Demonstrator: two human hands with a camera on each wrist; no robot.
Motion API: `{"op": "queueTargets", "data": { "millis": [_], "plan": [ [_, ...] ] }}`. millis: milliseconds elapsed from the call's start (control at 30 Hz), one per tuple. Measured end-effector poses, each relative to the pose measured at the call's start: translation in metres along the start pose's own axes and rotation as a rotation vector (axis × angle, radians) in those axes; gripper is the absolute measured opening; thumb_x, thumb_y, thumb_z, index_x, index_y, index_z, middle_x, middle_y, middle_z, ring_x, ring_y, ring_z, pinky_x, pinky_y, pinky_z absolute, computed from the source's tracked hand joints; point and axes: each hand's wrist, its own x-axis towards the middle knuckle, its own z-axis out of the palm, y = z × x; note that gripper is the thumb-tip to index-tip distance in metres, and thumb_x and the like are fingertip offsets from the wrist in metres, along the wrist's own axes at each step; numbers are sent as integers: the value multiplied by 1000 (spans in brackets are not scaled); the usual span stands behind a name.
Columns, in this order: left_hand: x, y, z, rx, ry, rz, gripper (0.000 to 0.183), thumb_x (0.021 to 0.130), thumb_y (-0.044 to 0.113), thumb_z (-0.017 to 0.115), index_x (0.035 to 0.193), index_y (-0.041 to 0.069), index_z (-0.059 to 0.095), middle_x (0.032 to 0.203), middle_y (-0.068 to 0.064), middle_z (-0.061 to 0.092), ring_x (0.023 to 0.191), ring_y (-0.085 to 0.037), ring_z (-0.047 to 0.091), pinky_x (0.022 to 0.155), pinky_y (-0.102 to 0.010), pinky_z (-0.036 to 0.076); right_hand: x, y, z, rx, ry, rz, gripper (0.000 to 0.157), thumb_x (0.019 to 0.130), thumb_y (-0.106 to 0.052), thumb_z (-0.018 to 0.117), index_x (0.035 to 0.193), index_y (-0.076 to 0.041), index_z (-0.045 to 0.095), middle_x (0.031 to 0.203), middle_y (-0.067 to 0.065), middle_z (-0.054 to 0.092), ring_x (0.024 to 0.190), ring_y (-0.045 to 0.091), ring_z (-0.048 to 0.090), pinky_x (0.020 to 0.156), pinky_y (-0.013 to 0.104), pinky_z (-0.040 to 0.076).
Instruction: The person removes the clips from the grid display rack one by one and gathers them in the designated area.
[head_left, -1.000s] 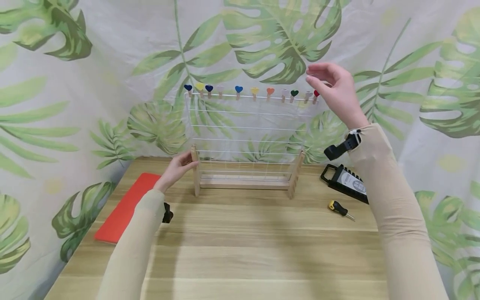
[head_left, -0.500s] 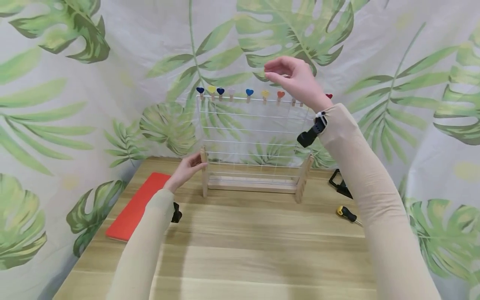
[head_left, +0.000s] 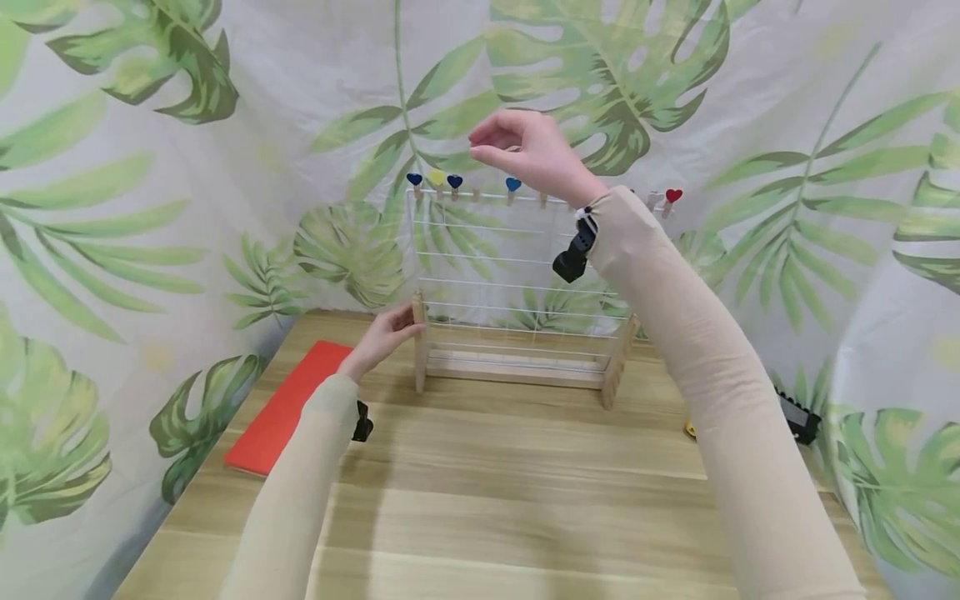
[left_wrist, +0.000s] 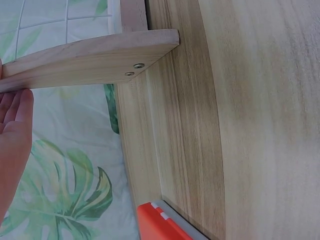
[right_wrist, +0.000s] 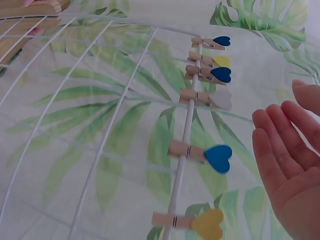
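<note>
A white wire grid rack stands upright in a wooden stand (head_left: 517,377) at the back of the table. My left hand (head_left: 384,335) grips the stand's left post (head_left: 419,358), thumb in front and fingers behind; the left wrist view shows the fingers against that wooden post (left_wrist: 100,57). Small clothespins with coloured hearts line the top wire, among them a blue one (right_wrist: 219,159), a yellow one (right_wrist: 207,224) and a white one (right_wrist: 220,99). My right hand (head_left: 528,152) hovers above the left part of this row, fingers loosely bent, holding nothing. It hides some clothespins from the head view.
A red flat folder or notebook (head_left: 288,408) lies at the table's left. On the right, my sleeve covers most of a black object (head_left: 798,418) and of a screwdriver, whose yellow end (head_left: 690,428) shows. A leaf-print cloth (head_left: 337,50) hangs behind the table.
My right hand has moved left along the clothespin row, from above its right end to the left part. My left hand keeps its grip on the post. The head view has shifted slightly.
</note>
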Motion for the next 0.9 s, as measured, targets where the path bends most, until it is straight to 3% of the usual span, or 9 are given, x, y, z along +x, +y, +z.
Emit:
{"op": "queueTargets", "data": {
  "millis": [300, 567, 900],
  "plan": [
    [0, -3, 1, 5, 21, 26, 55, 101, 15, 59, 150, 0, 40, 146, -25, 50, 136, -36, 49, 109, -31, 49, 28, -9, 26, -43, -73, -25, 31, 98, -29, 64, 123, -11, 66, 119, 3, 70, 104, 9, 65, 95, 20, 49],
    [1, -1, 1, -2, 15, 17, 56, 100, 15, 59, 150, 1, 40, 148, -23, 49, 138, -34, 48, 114, -41, 45, 42, -15, 41, -115, -155, -40, 34, 98, -29, 63, 125, -9, 66, 119, 5, 71, 105, 13, 67, 95, 21, 53],
    [0, -2, 0, -2, 17, -16, 58, 100, 21, 60, 152, 5, 38, 151, -21, 46, 140, -32, 46, 115, -50, 42, 51, -18, 57, -202, -154, -119, 24, 97, -25, 64, 110, -7, 75, 105, 7, 76, 92, 12, 71, 85, 21, 57]
  ]
}}
